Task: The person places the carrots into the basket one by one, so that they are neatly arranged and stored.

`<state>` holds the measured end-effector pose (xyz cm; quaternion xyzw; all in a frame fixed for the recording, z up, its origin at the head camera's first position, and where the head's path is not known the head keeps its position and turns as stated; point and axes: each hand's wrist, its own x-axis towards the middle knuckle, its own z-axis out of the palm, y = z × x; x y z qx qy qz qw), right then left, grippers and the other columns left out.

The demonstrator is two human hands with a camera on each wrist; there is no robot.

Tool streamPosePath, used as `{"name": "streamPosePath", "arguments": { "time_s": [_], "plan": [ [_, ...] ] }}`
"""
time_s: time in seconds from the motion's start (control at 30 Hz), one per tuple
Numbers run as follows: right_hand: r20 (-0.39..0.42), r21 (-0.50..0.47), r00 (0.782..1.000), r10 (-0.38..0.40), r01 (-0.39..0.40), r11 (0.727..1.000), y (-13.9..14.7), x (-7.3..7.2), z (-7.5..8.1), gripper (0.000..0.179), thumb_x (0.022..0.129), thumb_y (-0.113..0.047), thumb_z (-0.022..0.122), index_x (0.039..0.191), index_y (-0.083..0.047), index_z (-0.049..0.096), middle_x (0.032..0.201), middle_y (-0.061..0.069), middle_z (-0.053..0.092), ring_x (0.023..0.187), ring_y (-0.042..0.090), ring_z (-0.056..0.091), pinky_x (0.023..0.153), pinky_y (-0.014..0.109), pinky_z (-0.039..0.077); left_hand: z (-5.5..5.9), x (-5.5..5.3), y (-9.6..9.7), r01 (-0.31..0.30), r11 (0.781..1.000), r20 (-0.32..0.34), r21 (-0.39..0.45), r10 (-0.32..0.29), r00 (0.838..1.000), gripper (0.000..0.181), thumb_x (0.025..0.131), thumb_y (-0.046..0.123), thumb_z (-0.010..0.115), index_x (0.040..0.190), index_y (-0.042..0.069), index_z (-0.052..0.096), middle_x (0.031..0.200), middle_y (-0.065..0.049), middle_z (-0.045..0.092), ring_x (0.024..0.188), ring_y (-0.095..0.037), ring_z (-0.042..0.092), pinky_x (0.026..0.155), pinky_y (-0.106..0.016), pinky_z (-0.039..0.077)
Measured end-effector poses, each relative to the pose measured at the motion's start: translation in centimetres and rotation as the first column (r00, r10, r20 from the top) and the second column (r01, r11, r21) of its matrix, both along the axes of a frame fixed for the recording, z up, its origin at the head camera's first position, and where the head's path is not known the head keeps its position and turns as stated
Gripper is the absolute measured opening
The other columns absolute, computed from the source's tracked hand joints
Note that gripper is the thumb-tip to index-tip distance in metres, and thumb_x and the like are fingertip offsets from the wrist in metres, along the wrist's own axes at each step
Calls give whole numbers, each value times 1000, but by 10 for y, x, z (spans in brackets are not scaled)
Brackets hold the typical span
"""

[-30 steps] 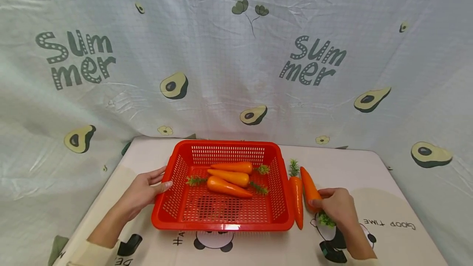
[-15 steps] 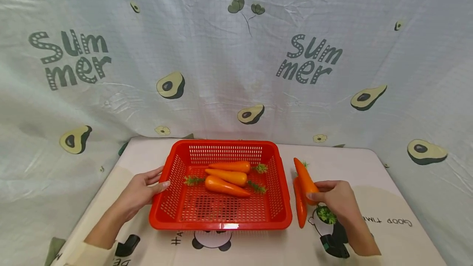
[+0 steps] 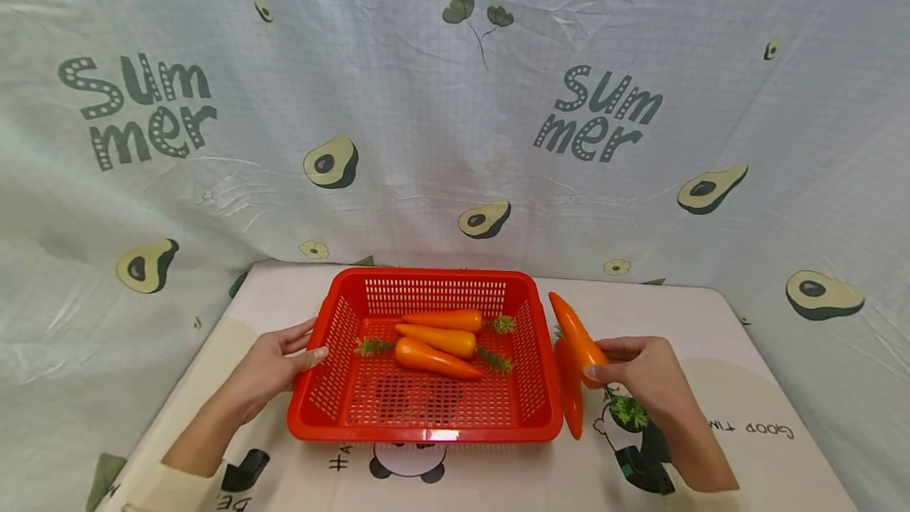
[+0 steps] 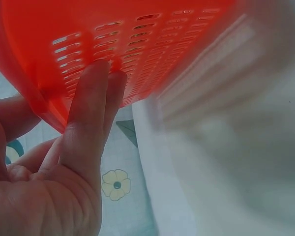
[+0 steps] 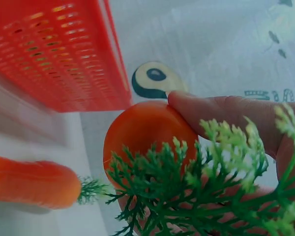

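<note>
My left hand (image 3: pixel 270 370) grips the left rim of a red plastic basket (image 3: pixel 426 434), thumb over the edge. In the left wrist view its fingers (image 4: pixel 86 110) lie against the slotted outer wall (image 4: pixel 29 29). To the right of the basket my right hand (image 3: pixel 654 378) holds an orange carrot (image 3: pixel 572 330) by its thick end, tip pointing up and left. Its green leaves (image 5: pixel 187 182) hang below the hand and hide part of the palm in the right wrist view. A second carrot (image 3: pixel 570 397) lies on the table beside the basket, partly covered by the held one.
Inside the basket are three carrots, an upper one (image 3: pixel 444 320), a middle one (image 3: pixel 441 340) and a lower one (image 3: pixel 435 359). The table (image 3: pixel 711 330) has a printed pale cover. Behind it hangs a grey curtain (image 3: pixel 426 101) with avocado prints.
My right hand has lifted its carrot off the table and moved it up and left toward the basket, over the second carrot. My left hand keeps its grip on the basket.
</note>
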<state>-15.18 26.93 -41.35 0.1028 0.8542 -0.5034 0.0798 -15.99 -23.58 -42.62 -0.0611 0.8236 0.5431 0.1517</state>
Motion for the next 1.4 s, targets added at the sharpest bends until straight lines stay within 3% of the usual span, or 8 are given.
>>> {"name": "streamPosePath", "arguments": {
  "time_s": [0.23, 0.7, 0.93, 1.4],
  "plan": [
    [-19, -5, 999, 47, -47, 999, -7, -1, 11, 55, 83, -16, 88, 130, 5, 69, 119, 21, 77, 93, 24, 78, 100, 55, 59, 0, -2, 0, 1, 1000, 0, -11, -1, 1000, 77, 104, 19, 64, 164, 0, 22, 158, -33, 42, 106, -28, 75, 83, -44, 66],
    [-13, -29, 992, 122, -122, 992, -18, -9, 18, 53, 80, -9, 88, 129, 4, 70, 118, 18, 77, 97, 23, 75, 87, 40, 66, 0, -4, 2, 17, 1000, -11, 6, -17, 1000, 78, 102, 21, 66, 164, -1, 23, 157, -33, 44, 103, -26, 76, 84, -45, 66],
    [-33, -80, 974, 222, -224, 971, -28, -16, 21, 54, 79, -9, 88, 128, 5, 71, 114, 19, 78, 91, 25, 78, 82, 39, 67, 2, -2, 2, 6, 1000, -6, -4, -6, 1000, 77, 103, 21, 65, 164, -1, 23, 157, -34, 43, 103, -27, 76, 83, -44, 67],
    [-45, -21, 947, 318, -319, 948, -54, -32, 26, 45, 72, -10, 91, 114, 1, 79, 100, 12, 80, 84, 22, 72, 74, 36, 66, 0, -1, 1, -1, 1000, 4, -3, 1, 1000, 75, 104, 19, 63, 164, 0, 22, 158, -33, 42, 107, -29, 75, 84, -45, 66]
  ]
}}
